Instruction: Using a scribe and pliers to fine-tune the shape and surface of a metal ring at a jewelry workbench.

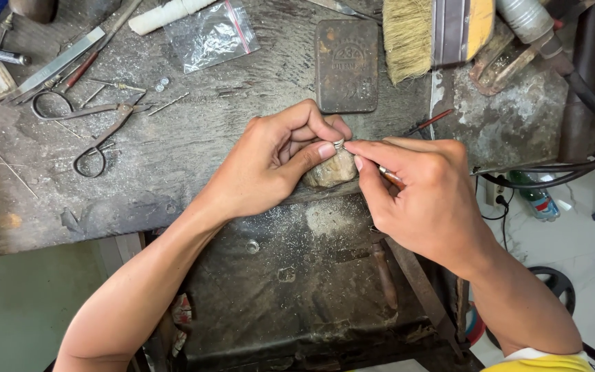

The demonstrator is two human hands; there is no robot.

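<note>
ring: tiny silvery metal ring [339,144], pinched right at the tips of the left thumb and forefinger, sitting on top of the wooden bench peg [330,171]. too small to say much more about its surface tbh

ring axis: looks like it stands on edge, but which way the opening faces I can't tell

left hand: left hand [273,162] is curled tight, thumb and forefinger clamped on the ring, other fingers folded around the peg from its 9 o'clock side

right hand: right hand [425,196] grips a thin tool [388,175] like a pen, fingers closed on its reddish-brown handle

tool direction: long axis runs from about 4 o'clock up to 10 o'clock, tip pointing at the ring and touching it or just beside it, hard to call

peg: worn, pale, lumpy wood sticking out from the bench edge, right under both sets of fingertips

further out: flat dark metal tin [346,65] at 12 o'clock of the ring, bristle brush [430,34] at 1 o'clock, scissors-like pliers [98,131] well off at 9 o'clock, clear plastic bag [211,34] at 11 o'clock

below: dark catch tray [290,289] under the hands, dusted with filings
</note>
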